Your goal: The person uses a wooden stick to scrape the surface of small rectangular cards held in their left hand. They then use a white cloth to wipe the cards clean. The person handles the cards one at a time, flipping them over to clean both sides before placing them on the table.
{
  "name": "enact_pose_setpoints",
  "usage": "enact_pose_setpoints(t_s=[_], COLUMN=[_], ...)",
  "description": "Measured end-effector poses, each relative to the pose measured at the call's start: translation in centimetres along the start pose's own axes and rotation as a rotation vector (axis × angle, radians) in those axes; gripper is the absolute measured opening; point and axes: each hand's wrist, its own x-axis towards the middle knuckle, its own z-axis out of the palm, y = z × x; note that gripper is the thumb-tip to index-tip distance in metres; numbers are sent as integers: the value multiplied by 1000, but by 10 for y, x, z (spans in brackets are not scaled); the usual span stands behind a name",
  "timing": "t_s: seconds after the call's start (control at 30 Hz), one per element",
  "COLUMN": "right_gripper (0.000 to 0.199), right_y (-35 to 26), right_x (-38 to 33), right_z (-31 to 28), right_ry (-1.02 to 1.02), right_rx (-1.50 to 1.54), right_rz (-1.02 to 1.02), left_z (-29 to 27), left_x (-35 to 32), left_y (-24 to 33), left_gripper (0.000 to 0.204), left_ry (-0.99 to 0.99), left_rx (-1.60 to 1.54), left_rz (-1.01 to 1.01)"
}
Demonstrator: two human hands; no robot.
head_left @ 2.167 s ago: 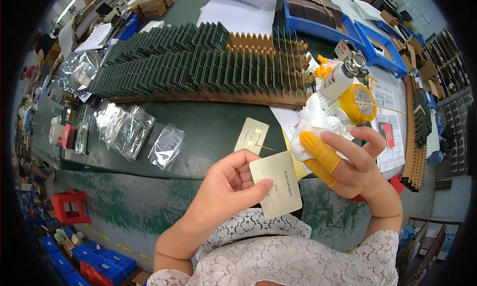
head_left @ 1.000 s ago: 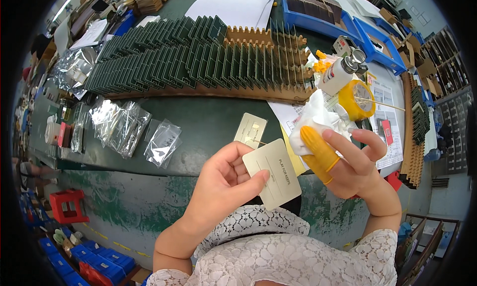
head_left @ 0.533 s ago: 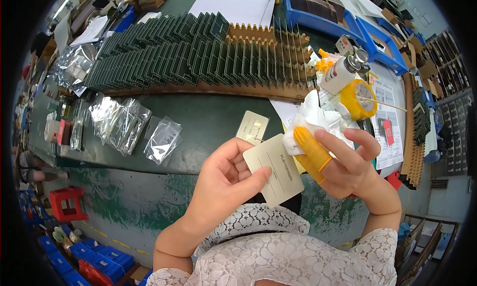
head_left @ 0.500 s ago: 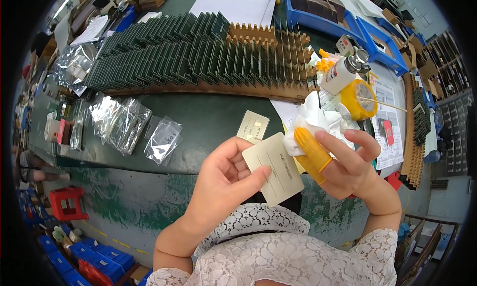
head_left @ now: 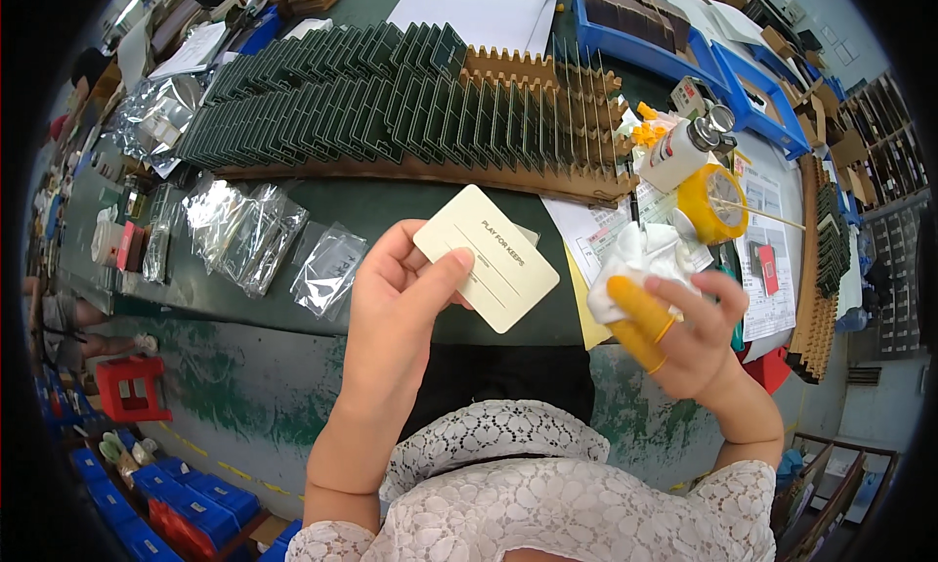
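Note:
My left hand [head_left: 396, 303] holds a cream rectangular card [head_left: 486, 257] by its lower left corner, tilted, above the green table's front edge. My right hand [head_left: 679, 332] is to the right of the card and apart from it. It wears yellow finger cots [head_left: 635, 313] on two fingers and pinches a crumpled white cloth [head_left: 640, 259].
A cardboard rack [head_left: 547, 176] with several green boards standing in its slots runs across the green table [head_left: 391, 210]. Clear bags [head_left: 244, 235] lie at left. A white bottle [head_left: 679, 151], a yellow tape roll [head_left: 711, 202] and papers sit at right; blue trays [head_left: 674, 49] behind.
My left hand lifted the card up and away from my right hand. The cloth was touching the card half a second ago and is now clear of it.

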Motion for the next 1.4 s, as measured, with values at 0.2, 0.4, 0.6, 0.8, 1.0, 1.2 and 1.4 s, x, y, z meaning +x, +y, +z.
enact_pose_setpoints(t_s=[0.2,0.4,0.6,0.8,1.0,1.2,1.4], right_gripper=[25,23,29,34,38,36,35], right_y=[19,19,31,34,33,30,29], right_x=[-9,-10,-29,-27,-21,-18,-18], right_z=[10,14,20,14,10,4,7], right_ry=[-27,-44,-359,-231,-235,-259,-209], right_rx=[840,1157,686,449,415,451,489], right_rz=[738,1125,933,820,757,782,748], left_z=[3,-1,-14,-24,-28,-28,-33], left_x=[0,2,-1,4,10,11,6], left_y=[0,-5,-15,-30,-39,-40,-34], left_gripper=[16,16,15,23,24,23,18], left_ry=[23,9,-150,-379,-444,-480,-375], left_rx=[-2,-12,-65,-94,-101,-118,-196], left_rz=[9,13,47,267,375,377,176])
